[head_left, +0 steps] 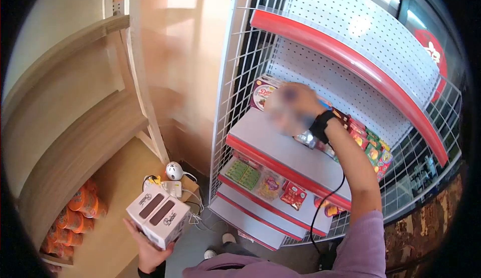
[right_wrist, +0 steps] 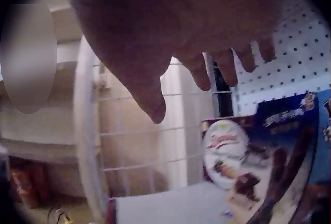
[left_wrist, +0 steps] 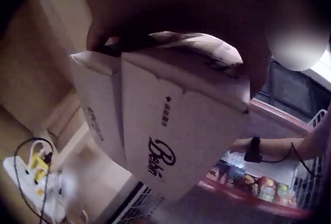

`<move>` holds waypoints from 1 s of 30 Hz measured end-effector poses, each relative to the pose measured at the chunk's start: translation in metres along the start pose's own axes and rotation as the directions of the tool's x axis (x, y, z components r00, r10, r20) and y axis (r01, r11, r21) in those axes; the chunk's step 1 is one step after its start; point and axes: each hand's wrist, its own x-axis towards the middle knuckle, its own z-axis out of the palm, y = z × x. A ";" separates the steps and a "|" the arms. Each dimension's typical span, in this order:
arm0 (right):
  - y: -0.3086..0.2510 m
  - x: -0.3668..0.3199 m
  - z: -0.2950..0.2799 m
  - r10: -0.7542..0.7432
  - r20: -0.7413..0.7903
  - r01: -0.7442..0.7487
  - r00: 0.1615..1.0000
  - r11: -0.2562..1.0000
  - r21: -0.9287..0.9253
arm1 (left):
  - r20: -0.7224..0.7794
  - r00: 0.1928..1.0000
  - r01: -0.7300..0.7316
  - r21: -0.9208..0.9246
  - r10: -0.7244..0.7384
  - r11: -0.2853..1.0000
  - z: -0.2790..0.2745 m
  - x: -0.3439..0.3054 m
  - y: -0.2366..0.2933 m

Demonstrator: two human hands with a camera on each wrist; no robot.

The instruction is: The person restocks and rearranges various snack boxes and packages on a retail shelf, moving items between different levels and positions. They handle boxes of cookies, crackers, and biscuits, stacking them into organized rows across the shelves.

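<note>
My left hand (head_left: 150, 254) grips a pair of white boxes (head_left: 159, 217) side by side from below, fingers and thumb at their outer sides. Each box has dark windows and black script lettering, and the left wrist view shows them close up. Over the upper shelf (head_left: 280, 140) my right hand (head_left: 302, 100) reaches in, partly blurred in the head view. From the right wrist, its fingers spread apart with nothing between them. Just below it stand a round-labelled carton (right_wrist: 226, 154) and a blue chocolate-pictured pack (right_wrist: 282, 151).
Colourful snack packs (head_left: 373, 150) line the shelf further right. Lower shelves hold green packs (head_left: 243, 174) and a red bag (head_left: 293, 196). White wire mesh (head_left: 240, 72) sides the rack. Left, orange containers (head_left: 82, 203) sit under a wooden shelf, and a power strip (left_wrist: 31, 188) with cables lies nearby.
</note>
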 end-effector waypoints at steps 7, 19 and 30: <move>0.034 0.104 0.019 0.131 0.218 -0.090 0.967 0.978 -0.189 | -0.203 0.979 0.064 0.138 -0.035 0.988 -0.007 -0.008 -0.006; 0.041 0.133 0.027 0.052 0.389 -0.075 0.920 0.996 0.046 | -0.159 0.987 0.077 0.301 -0.029 0.951 0.027 0.005 -0.004; 0.013 0.117 -0.053 -0.124 0.026 0.122 0.992 0.991 0.046 | -0.213 0.977 0.080 0.259 -0.024 0.963 0.054 0.000 0.014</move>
